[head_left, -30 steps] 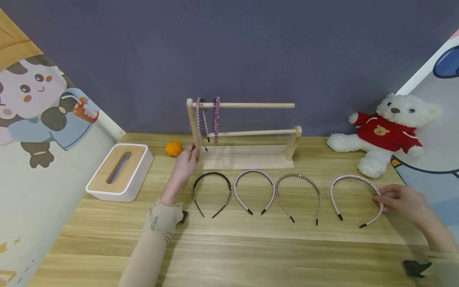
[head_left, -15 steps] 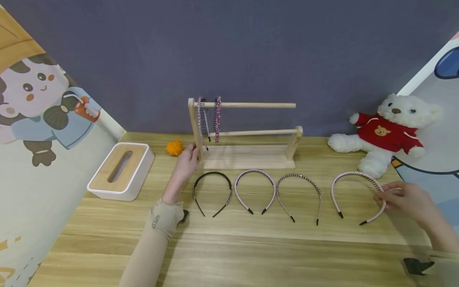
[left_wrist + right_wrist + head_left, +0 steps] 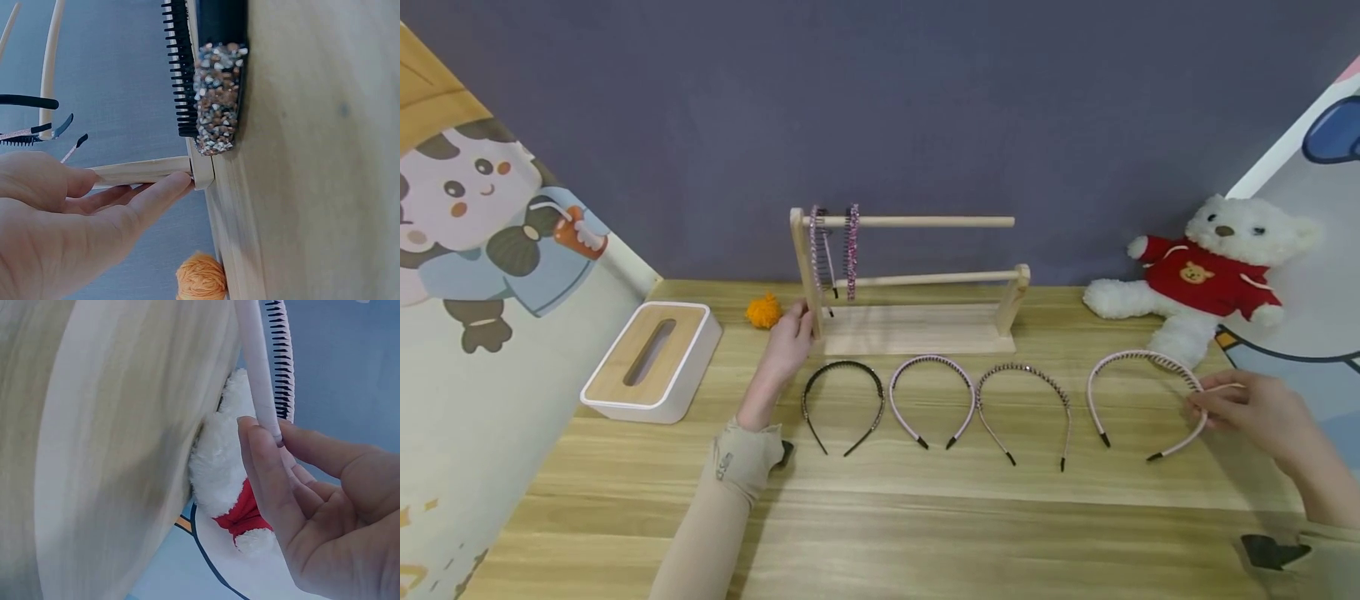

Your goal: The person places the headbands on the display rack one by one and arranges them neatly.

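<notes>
My right hand point(image 3: 1258, 412) pinches a pale pink toothed headband point(image 3: 1097, 392) by its right side, thumb against fingers. In the right wrist view the headband point(image 3: 257, 369) appears off the table. My left hand point(image 3: 787, 342) grips the foot of the left post of a wooden headband rack point(image 3: 917, 325); in the left wrist view thumb and fingers lie around that post point(image 3: 147, 170). Two sparkly pink headbands point(image 3: 852, 250) hang at the rack's left end. On the table lie a black headband point(image 3: 842, 363), a pink one point(image 3: 934, 358) and a thin beaded one point(image 3: 1026, 368).
Left of the rack sit an orange yarn ball point(image 3: 763, 311) and a white tissue box point(image 3: 696, 358) with a wooden lid. A white teddy bear point(image 3: 1255, 233) in a red sweater sits at the back right, close behind the held headband. A dark wall point(image 3: 910, 100) stands behind.
My right hand has raised the pink headband slightly off the table and moved it a little away from me. The left hand stays on the rack post.
</notes>
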